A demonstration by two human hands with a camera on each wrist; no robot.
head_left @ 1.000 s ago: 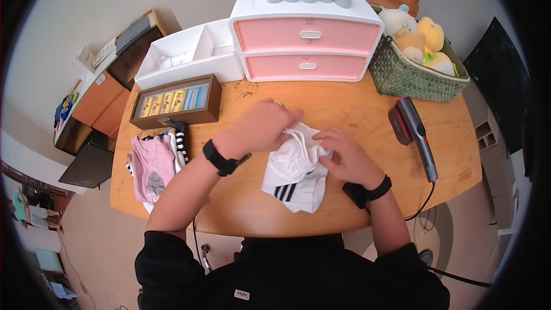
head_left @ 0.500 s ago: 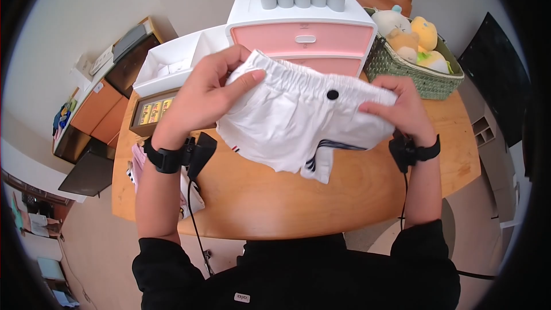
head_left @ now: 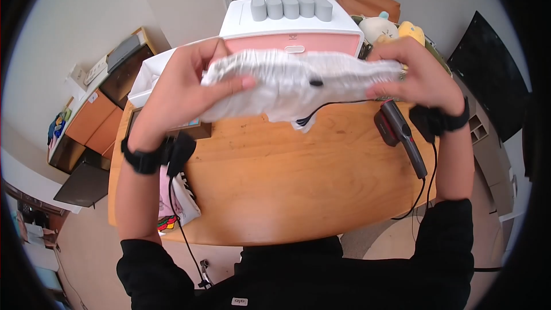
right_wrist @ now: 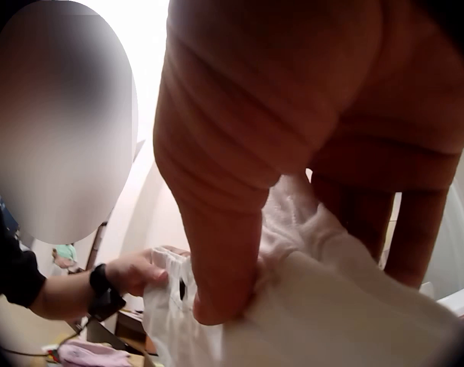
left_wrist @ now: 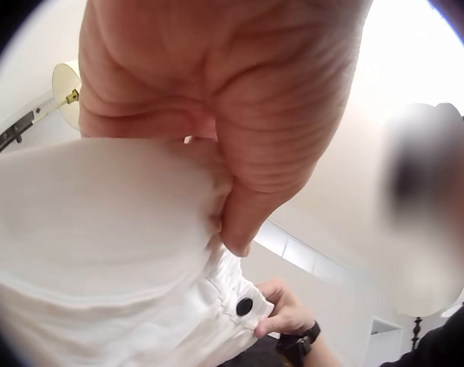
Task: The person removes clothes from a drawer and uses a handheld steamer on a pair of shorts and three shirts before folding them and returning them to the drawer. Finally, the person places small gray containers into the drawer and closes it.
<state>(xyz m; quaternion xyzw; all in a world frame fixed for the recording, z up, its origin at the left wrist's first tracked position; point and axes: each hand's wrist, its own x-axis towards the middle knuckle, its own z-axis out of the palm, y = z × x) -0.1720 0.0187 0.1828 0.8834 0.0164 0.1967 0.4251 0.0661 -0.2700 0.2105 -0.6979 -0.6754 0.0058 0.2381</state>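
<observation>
A pair of white shorts [head_left: 281,89] is held up over the table, its gathered elastic waistband stretched between the two hands. My left hand [head_left: 186,83] pinches one end of the waistband, thumb on the near side. The other end is gripped by my right hand [head_left: 425,74], also with the thumb in front. A black round button [left_wrist: 245,306] shows on the waistband in the left wrist view. In the head view the shorts look blurred, and a dark-striped leg hem hangs at their lower edge. Fingers behind the cloth are partly hidden.
Folded clothes [head_left: 182,201] lie at the table's left. A corded grey-and-red handheld appliance [head_left: 404,135] lies at the right. Behind stand a white cabinet with a pink drawer [head_left: 258,42], several grey containers [head_left: 290,7], a white box [head_left: 140,80] and plush toys [head_left: 379,27].
The crumpled shorts on the table were picked up by both hands and spread by the waistband. Since then they have risen and tilted, with both hands a little farther apart.
</observation>
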